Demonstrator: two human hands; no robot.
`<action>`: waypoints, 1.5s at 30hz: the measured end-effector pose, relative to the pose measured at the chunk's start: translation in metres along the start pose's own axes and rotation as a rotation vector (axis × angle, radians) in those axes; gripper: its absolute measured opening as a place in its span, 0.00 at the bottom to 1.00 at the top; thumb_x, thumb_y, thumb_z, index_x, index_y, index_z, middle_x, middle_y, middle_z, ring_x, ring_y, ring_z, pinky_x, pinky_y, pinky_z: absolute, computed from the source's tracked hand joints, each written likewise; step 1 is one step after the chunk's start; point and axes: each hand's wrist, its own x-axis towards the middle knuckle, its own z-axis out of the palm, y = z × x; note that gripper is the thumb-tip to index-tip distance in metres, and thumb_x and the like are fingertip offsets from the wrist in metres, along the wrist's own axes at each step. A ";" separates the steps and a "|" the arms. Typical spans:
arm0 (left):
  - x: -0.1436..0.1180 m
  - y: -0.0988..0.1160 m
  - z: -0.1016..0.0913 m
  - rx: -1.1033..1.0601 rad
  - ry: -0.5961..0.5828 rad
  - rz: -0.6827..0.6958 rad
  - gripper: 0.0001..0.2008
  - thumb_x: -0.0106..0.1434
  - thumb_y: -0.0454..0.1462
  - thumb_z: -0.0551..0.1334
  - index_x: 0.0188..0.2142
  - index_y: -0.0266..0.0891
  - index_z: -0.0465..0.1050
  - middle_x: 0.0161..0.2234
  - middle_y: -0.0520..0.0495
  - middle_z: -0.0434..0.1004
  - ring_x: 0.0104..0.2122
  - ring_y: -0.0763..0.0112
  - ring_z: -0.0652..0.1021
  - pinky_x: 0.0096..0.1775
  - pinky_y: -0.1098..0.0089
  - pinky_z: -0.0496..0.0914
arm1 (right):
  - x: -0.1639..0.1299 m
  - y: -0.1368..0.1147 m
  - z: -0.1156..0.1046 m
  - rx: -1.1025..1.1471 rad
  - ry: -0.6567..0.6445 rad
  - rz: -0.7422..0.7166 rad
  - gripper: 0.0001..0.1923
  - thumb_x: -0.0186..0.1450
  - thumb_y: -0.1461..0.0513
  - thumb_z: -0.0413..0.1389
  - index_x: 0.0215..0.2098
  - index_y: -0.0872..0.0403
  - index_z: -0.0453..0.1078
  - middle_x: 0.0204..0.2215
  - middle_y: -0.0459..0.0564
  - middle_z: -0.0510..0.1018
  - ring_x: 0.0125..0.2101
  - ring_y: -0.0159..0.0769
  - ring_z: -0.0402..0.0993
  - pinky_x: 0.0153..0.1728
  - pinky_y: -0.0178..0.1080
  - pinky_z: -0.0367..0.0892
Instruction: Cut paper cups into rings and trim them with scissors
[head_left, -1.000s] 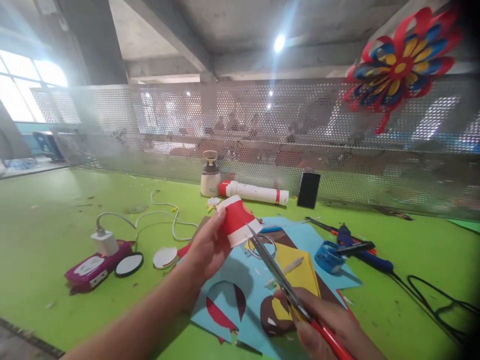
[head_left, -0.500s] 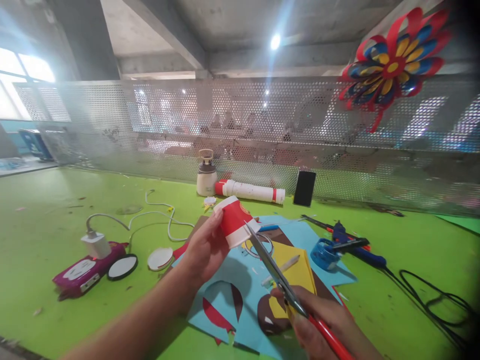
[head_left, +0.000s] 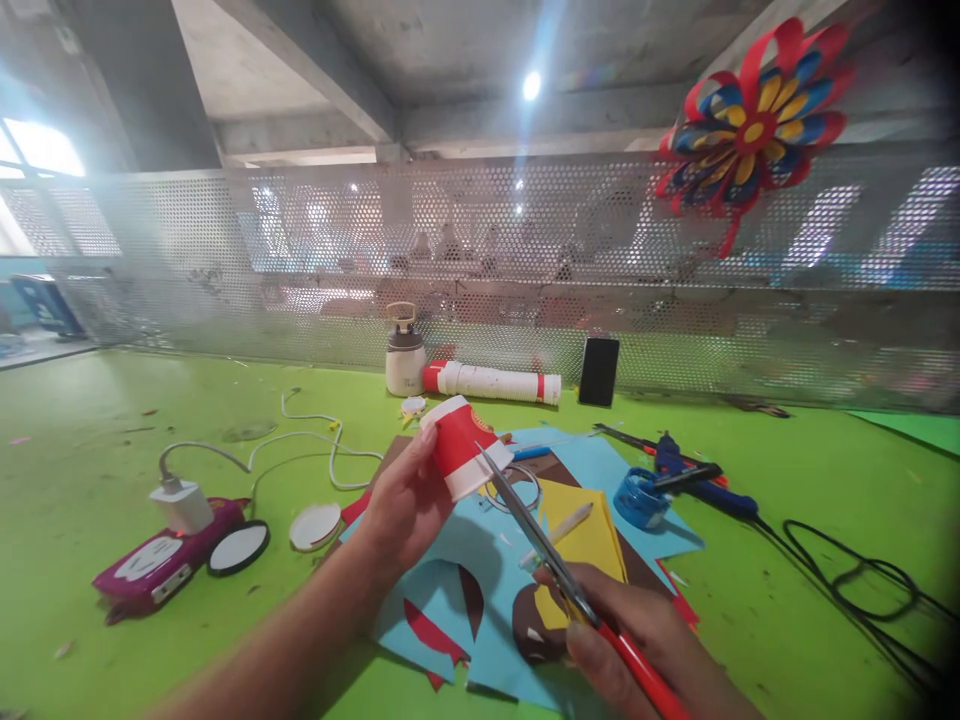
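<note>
- Green table (head_left: 112,420), perforated metal screen behind — paper sheets (head_left: 600,470) underneath your hands.
- Your left hand (head_left: 401,500) grips the red-and-white paper cup (head_left: 461,455), tilted, above the sheets.
- Your right hand (head_left: 637,640) is closed round the red-handled scissors (head_left: 555,570) — tips touching the cup rim.

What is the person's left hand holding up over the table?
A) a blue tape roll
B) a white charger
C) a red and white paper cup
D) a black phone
C: the left hand grips the red and white paper cup, with the tips of the red-handled scissors in the right hand meeting its rim.
</note>
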 end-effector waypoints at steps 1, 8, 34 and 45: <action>0.000 0.000 0.000 0.001 0.000 -0.006 0.25 0.66 0.42 0.64 0.60 0.32 0.68 0.44 0.35 0.84 0.43 0.49 0.83 0.53 0.51 0.71 | 0.001 0.002 0.002 -0.001 0.000 -0.003 0.35 0.66 0.33 0.40 0.35 0.52 0.70 0.29 0.49 0.75 0.29 0.36 0.68 0.33 0.39 0.63; -0.002 -0.002 0.001 0.002 0.023 -0.019 0.25 0.66 0.41 0.64 0.59 0.30 0.69 0.43 0.34 0.84 0.43 0.48 0.83 0.53 0.52 0.71 | -0.001 -0.003 0.002 -0.034 0.033 0.002 0.33 0.67 0.34 0.42 0.39 0.51 0.71 0.30 0.48 0.75 0.29 0.36 0.70 0.30 0.38 0.62; -0.001 -0.006 -0.001 0.020 0.013 -0.084 0.26 0.68 0.44 0.60 0.59 0.27 0.68 0.45 0.28 0.83 0.45 0.44 0.83 0.55 0.47 0.70 | -0.001 0.002 0.007 -0.065 0.070 0.032 0.39 0.65 0.31 0.39 0.35 0.53 0.71 0.25 0.45 0.67 0.25 0.33 0.62 0.27 0.37 0.60; -0.002 -0.007 -0.002 -0.008 0.002 -0.039 0.27 0.68 0.43 0.61 0.62 0.32 0.65 0.44 0.32 0.83 0.43 0.46 0.83 0.54 0.46 0.70 | -0.003 -0.003 0.001 -0.123 0.039 0.020 0.31 0.68 0.36 0.44 0.35 0.52 0.72 0.27 0.47 0.74 0.27 0.36 0.68 0.29 0.38 0.64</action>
